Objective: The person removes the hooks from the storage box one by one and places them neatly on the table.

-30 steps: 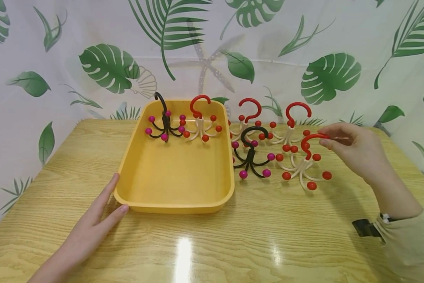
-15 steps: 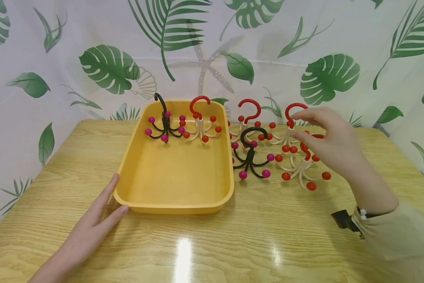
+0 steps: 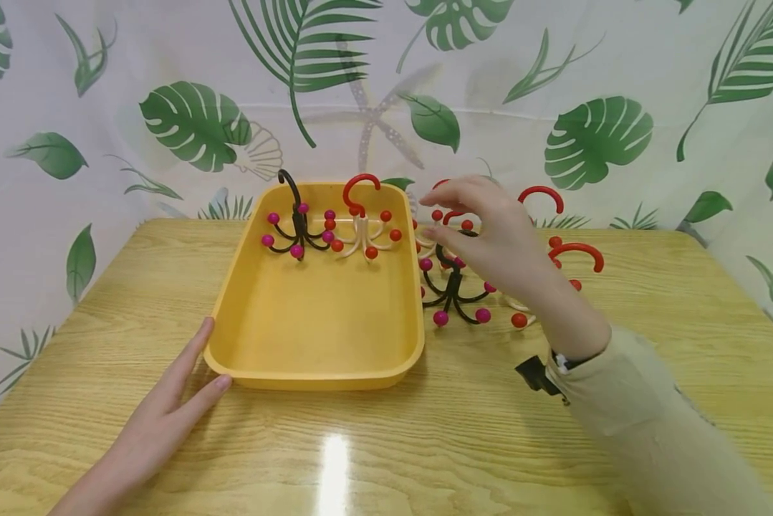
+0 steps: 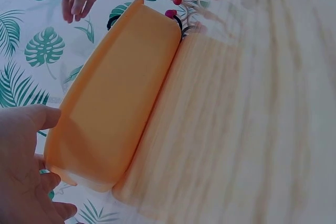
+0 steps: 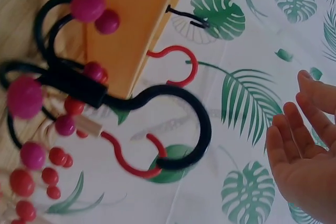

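Observation:
My left hand (image 3: 157,412) touches the near left corner of a yellow tray (image 3: 322,330), its fingers fairly straight, the thumb on the front side. Above a black hanger hook with magenta ball tips (image 3: 453,287), right of the tray, hovers my right hand (image 3: 505,247). Its thumb and forefinger stand apart with nothing between them, as the fingers (image 5: 289,135) in the right wrist view also show. Inside the tray's far end stand another black hanger hook (image 3: 300,226) and a white one with red hook and balls (image 3: 362,229).
Several red-and-white hanger hooks stand right of the tray, partly behind my right hand and forearm, one showing its red hook (image 3: 579,252). All rests on a wood-grain table (image 3: 283,459). A leaf-patterned cloth (image 3: 193,43) hangs behind it.
My right hand has left the red hook of the nearest right-hand hanger and moved left, past another red one, to above the black hanger hook. My left hand stays at the tray corner.

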`<state>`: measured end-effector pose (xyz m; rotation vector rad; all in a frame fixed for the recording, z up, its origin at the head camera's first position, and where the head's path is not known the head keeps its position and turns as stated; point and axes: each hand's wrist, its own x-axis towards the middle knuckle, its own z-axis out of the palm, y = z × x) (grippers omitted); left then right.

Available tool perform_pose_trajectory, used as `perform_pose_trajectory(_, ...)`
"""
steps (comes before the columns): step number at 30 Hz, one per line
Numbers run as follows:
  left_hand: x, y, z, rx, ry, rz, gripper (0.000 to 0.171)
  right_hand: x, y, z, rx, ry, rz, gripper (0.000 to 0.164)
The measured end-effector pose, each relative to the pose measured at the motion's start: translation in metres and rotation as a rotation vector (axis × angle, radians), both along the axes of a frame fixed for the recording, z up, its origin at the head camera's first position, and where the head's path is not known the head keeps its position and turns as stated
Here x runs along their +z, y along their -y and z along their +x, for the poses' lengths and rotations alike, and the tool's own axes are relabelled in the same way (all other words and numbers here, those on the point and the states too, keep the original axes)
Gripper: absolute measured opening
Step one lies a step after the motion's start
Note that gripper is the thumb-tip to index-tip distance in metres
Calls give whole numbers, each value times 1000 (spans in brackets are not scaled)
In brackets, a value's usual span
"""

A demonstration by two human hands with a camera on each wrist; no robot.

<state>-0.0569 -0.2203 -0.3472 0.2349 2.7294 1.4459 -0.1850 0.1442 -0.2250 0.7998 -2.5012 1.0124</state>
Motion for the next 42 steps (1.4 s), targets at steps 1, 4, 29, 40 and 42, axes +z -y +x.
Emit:
perform_pose_trajectory(1,0,0,0,1,0,-1,70,1,5,-2,9,12,7,32)
perform_pose_trajectory(4,0,0,0,-1,1,2,70,6,20,-7,29,40,26,32)
perform_pose_trajectory(29,1,1,0,3,8,-2,69,19,116,-76,137,283,9,32)
perform_pose_trajectory(40,0,1,0,-4,-8,-2,69,-11,139,-92,149,445,-98,32)
perform_pose_trajectory(42,0,1,0,-2,-6,-3,69,-17,142,-93,144,464,-90,33)
